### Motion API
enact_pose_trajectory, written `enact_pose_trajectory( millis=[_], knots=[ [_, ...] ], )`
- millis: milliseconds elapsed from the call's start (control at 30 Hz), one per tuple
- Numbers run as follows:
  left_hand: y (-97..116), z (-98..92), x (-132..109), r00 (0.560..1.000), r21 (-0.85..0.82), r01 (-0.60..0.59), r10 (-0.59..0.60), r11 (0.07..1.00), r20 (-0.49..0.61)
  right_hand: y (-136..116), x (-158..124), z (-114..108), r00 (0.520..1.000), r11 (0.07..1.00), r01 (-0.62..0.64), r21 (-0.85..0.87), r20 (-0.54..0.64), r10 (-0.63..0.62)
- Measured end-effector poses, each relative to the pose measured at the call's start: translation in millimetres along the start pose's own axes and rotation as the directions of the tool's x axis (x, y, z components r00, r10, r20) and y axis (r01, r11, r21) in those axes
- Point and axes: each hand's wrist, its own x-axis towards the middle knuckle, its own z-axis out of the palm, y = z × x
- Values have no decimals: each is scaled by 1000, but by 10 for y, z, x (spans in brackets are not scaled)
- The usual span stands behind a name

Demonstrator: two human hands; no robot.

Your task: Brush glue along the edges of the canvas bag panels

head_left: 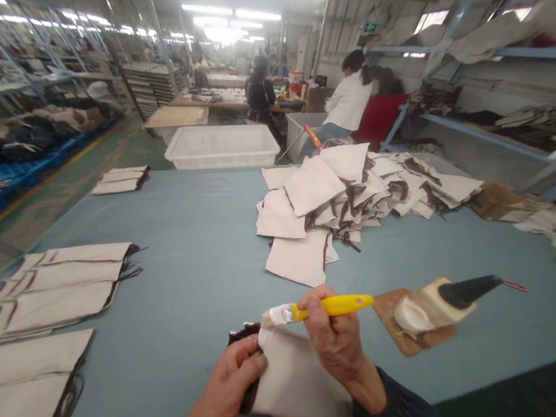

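Note:
My right hand [337, 342] grips a yellow-handled paintbrush [342, 304]. Its white-coated bristles rest at the upper left edge of a pale leather piece [297, 380] with a dark brown underside. Pinched around that piece's left edge is my left hand [228, 388], thumb on top. To the right, a white glue container [440, 307] with a black tapered part stands on a brown board [396, 322]. Beyond my hands lies a loose heap of similar pale pieces [313, 188] with dark edges.
Overlapping rows of pale pieces [61, 287] line the table's left side, on a blue-green tabletop [186, 245]. Past the far edge stands a white plastic bin [220, 145]. A person in white [349, 100] sits behind the heap; another in dark clothes [259, 93] is farther back.

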Motion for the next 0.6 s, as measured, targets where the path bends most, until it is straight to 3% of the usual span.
enact_pose_trajectory(
  millis=[100, 233, 367, 433, 500, 600],
  knots=[
    [-28, -54, -17, 1000, -9, 0, 0, 1000, 1, 26, -33, -123, 1000, 999, -9, 32, 11, 8],
    [-24, -60, -34, 1000, -2, -24, 24, 1000, -1, -111, 6, -252, 975, 990, 130, -59, 187, -117],
    [-4, 20, -20, 999, 47, -23, 21, 999, 38, -230, 120, -142, 921, 923, 347, -166, 243, -303],
    [-24, 44, -5, 999, 55, -24, 21, 998, 48, -221, 146, -47, 902, 904, 396, -162, 251, -350],
    [-62, 37, 7, 999, 34, -24, 23, 999, 26, -178, 132, 15, 918, 923, 360, -132, 225, -326],
    [-113, -5, 14, 1000, -2, -10, 10, 1000, -25, -96, 49, 13, 973, 973, 211, -90, 110, -201]
  ],
)
